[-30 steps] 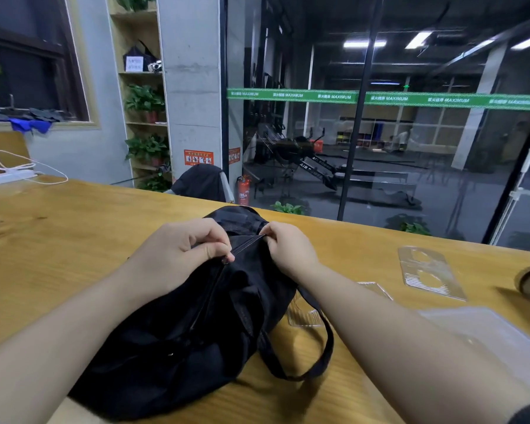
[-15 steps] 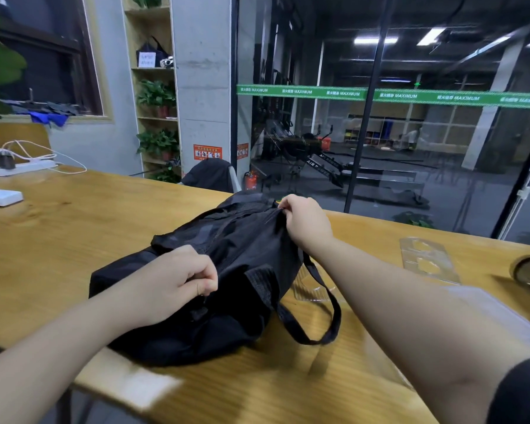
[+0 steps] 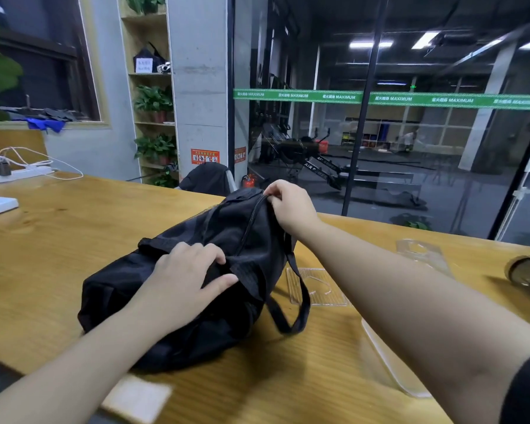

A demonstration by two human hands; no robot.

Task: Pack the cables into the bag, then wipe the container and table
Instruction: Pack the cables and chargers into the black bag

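While the black bag lies on its side on the wooden table, the right hand pinches its far top edge and the left hand rests on the cloth, fingers loosely spread. No cables visible; packing looks finished, bag being closed. Next, by my reckoning: let go and wipe the clear container near the right forearm.

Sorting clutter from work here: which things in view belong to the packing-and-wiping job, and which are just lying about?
Job: black bag, left hand, right hand, clear container, wooden table.
Lying about: power strip, clear blister trays, dark jar.
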